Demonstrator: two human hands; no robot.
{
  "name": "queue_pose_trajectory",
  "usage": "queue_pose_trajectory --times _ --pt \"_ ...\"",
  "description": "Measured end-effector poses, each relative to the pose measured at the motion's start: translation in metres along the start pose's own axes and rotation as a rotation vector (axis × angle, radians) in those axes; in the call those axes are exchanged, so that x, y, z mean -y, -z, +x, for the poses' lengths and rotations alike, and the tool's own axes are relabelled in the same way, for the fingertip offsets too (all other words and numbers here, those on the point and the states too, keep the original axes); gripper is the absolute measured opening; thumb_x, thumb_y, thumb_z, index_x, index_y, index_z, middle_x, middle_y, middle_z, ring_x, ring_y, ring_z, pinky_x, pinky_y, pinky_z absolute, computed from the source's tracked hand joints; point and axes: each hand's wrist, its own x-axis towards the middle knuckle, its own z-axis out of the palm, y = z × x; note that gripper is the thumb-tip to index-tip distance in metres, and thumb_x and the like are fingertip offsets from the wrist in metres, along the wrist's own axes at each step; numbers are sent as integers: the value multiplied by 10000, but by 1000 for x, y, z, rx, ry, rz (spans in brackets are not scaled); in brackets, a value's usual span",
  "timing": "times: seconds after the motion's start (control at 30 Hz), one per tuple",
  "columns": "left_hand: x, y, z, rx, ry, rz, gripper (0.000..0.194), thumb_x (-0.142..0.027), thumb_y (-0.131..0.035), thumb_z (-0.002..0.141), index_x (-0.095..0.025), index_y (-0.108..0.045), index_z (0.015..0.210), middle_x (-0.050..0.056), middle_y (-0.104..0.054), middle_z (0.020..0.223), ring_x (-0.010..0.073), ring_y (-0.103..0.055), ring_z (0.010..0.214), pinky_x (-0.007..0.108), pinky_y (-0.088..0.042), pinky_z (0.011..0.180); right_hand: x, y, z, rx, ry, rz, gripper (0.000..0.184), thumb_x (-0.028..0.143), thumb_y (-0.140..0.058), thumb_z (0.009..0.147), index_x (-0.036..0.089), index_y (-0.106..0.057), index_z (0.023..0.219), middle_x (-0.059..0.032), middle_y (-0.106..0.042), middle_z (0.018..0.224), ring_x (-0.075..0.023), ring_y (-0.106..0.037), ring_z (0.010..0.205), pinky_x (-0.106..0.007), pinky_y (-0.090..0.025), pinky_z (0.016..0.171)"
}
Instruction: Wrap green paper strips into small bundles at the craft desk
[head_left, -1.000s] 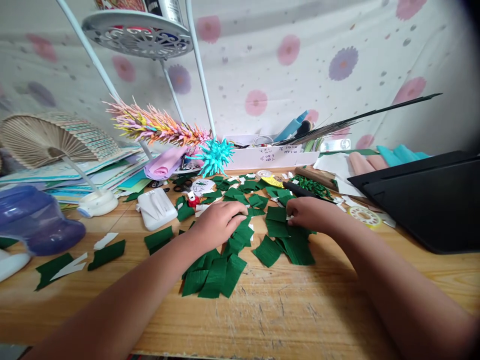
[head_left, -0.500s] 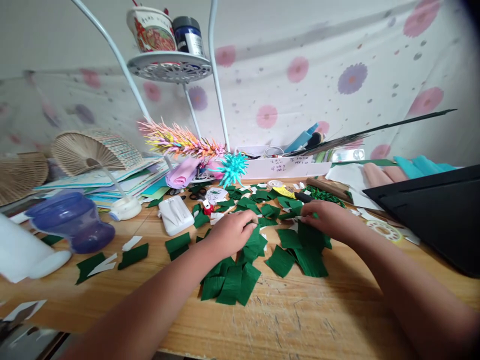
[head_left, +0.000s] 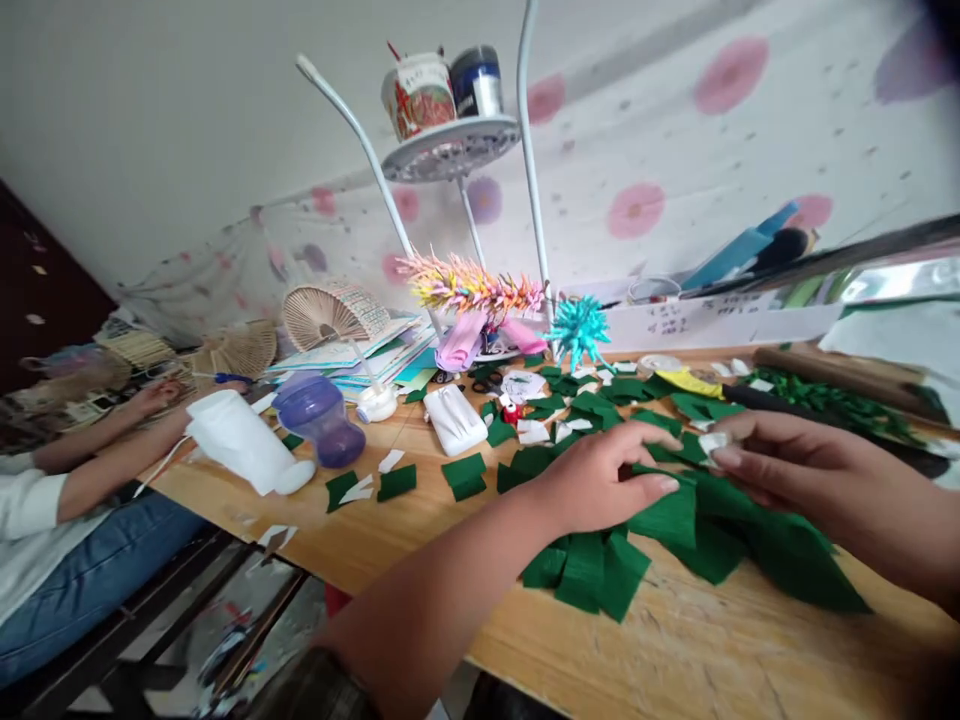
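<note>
My right hand point(head_left: 810, 480) pinches a small white paper scrap point(head_left: 712, 445) between thumb and fingers, above the heap of green paper. To its left is my left hand point(head_left: 611, 475), thumb and forefinger apart and nothing held between them. It hovers over or rests on the cut green paper pieces point(head_left: 664, 512); contact is hard to make out. More green rectangles point(head_left: 589, 572) lie overlapping in front of it, and a large green sheet point(head_left: 802, 565) lies below my right hand.
A white case point(head_left: 454, 420), a purple cup point(head_left: 319, 420) and a white roll point(head_left: 244, 440) stand to the left. Behind are a turquoise spiky ball point(head_left: 580, 330) and a white rack point(head_left: 450, 148). At far left another person's arms point(head_left: 112, 455) reach over the table.
The view has swung left, bringing another person into sight. My right hand now holds a white scrap up between its fingers, and my left hand's fingers have opened.
</note>
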Motion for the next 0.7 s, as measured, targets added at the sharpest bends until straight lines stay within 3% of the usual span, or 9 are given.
queue_pose_trajectory --times 0.1,0.23,0.37,0.53,0.7 --pt "-6 4 0 55 -50 92 341 -261 -447 766 -189 -396 1096 13 -601 779 87 -507 574 192 -389 533 -3 -7 1 101 -128 99 183 403 -532 693 221 -513 705 11 -468 588 -100 -397 473 -195 -334 394" --pt "-8 13 -2 114 -241 371 177 -238 -417 785 -200 -534 913 7 -623 800 130 -546 731 254 -379 709 -2 -14 1 52 -172 146 234 390 -560 677 226 -470 817 13 -503 670 -110 -445 553 -200 -357 449" --pt "-9 13 -3 117 -332 409 198 -249 -379 806 -180 -565 807 4 -621 768 127 -545 714 249 -370 712 -4 -17 -1 37 -190 221 246 345 -545 710 242 -451 912 23 -520 698 -97 -467 561 -189 -360 464" --pt "-11 6 -1 40 -227 255 164 -262 -460 765 -236 -575 879 -16 -620 759 125 -539 685 240 -367 664 -3 -17 -2 67 -161 241 168 306 -540 718 207 -490 844 5 -521 693 -89 -457 542 -189 -357 455" --pt "-11 -12 -2 -140 58 -123 204 -351 -483 740 -184 -585 683 -35 -504 537 73 -422 484 183 -318 440 -4 -20 -1 122 -164 346 93 263 -546 730 185 -499 748 19 -478 617 -82 -436 540 -192 -352 479"
